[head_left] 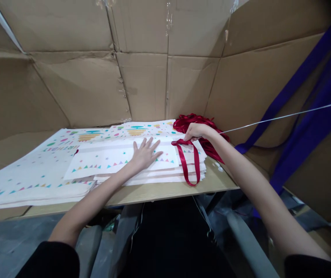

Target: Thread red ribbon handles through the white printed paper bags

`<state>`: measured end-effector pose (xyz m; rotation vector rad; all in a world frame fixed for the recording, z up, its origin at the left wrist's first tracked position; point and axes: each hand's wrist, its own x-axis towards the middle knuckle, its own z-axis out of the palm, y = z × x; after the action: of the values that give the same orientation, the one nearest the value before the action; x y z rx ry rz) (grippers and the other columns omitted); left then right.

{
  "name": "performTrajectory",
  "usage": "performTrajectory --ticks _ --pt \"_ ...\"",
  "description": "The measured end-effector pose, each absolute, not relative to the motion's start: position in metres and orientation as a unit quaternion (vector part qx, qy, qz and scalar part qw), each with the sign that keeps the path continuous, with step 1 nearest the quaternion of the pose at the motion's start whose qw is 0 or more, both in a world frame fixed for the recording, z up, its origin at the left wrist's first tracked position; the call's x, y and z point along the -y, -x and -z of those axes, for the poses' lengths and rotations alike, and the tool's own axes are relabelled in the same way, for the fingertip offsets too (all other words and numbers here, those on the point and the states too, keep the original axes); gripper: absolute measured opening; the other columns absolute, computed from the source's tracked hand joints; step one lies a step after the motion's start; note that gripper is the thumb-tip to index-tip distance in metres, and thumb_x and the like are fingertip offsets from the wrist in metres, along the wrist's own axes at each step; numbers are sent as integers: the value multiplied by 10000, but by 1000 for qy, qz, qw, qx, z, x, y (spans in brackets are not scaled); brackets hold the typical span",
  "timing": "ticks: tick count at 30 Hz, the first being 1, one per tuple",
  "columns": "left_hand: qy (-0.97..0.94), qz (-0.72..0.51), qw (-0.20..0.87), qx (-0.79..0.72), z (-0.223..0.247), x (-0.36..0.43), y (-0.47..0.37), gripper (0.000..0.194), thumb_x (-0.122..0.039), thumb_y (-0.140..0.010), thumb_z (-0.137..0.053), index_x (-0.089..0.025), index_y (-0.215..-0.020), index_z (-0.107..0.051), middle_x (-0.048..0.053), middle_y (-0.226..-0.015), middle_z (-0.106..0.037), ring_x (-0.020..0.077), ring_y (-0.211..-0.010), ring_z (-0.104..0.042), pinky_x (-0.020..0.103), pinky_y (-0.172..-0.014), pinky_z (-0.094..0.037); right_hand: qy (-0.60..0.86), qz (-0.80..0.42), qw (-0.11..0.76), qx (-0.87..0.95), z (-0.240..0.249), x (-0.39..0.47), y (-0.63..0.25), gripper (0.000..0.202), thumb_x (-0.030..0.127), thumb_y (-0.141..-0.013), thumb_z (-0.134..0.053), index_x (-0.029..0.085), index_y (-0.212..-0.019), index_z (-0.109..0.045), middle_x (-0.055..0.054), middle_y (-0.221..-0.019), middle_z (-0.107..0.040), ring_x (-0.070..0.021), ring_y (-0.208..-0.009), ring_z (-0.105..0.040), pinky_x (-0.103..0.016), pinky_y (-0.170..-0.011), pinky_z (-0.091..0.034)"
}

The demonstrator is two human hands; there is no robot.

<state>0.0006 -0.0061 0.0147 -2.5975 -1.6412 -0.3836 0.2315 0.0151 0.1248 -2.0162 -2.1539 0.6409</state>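
Observation:
My left hand (145, 155) lies flat with fingers spread on a white printed sheet (113, 156) with small coloured triangles along its lower edge. My right hand (194, 131) is closed at the sheet's right end, its fingertips pinching the upper part of a red ribbon loop (196, 164). The loop hangs over the right side of the stacked sheets, its lower end near the table's front edge. Behind my right hand lies a heap of red ribbon (190, 120). A dark red bit shows at the sheet's left end.
More printed sheets (38, 177) are piled at the left. Cardboard walls (142, 85) enclose the table (171, 189) at the back and right. Purple strips (304, 143) hang at the right, and a thin pale cord (284, 117) runs from near my right wrist to the right edge.

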Motion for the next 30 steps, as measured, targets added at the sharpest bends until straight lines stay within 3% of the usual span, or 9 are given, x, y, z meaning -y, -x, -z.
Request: performTrajectory --ticks 10,18,23,30 --pt "840 113 52 528 -7 10 19 590 -548 -947 -313 -306 -1484 -287 75 -1565 -190 370 -1430 -128 704 -1050 -98 583 -339 71 735 -102 -34 -241 272 213 -626 -726 152 -434 -543 10 -418 -481 -81 -430 -405 -230 -453 -355" --pt "844 87 62 525 -5 9 25 568 -526 -962 -290 -340 -1495 -225 57 -1576 -148 356 -1437 -95 683 -1066 -88 484 -394 87 777 -88 -55 -226 96 114 -667 -632 128 -625 -717 12 -476 -561 -67 -454 -440 -191 -466 -376" --pt "847 99 68 518 -3 9 23 535 -521 -965 -280 -406 -1483 -210 52 -1581 -141 367 -1436 -81 691 -1057 -82 465 -354 62 809 -87 -57 -216 188 69 -663 -624 128 -775 -763 -2 -531 -624 -76 -480 -492 -188 -491 -439" --pt "851 108 73 509 -1 9 30 569 -543 -959 -274 -369 -1495 -201 69 -1575 -163 367 -1435 -90 673 -1068 -72 547 -294 129 773 -85 -42 -195 153 16 -675 -634 111 -720 -745 -21 -519 -631 -88 -443 -519 -201 -472 -453"
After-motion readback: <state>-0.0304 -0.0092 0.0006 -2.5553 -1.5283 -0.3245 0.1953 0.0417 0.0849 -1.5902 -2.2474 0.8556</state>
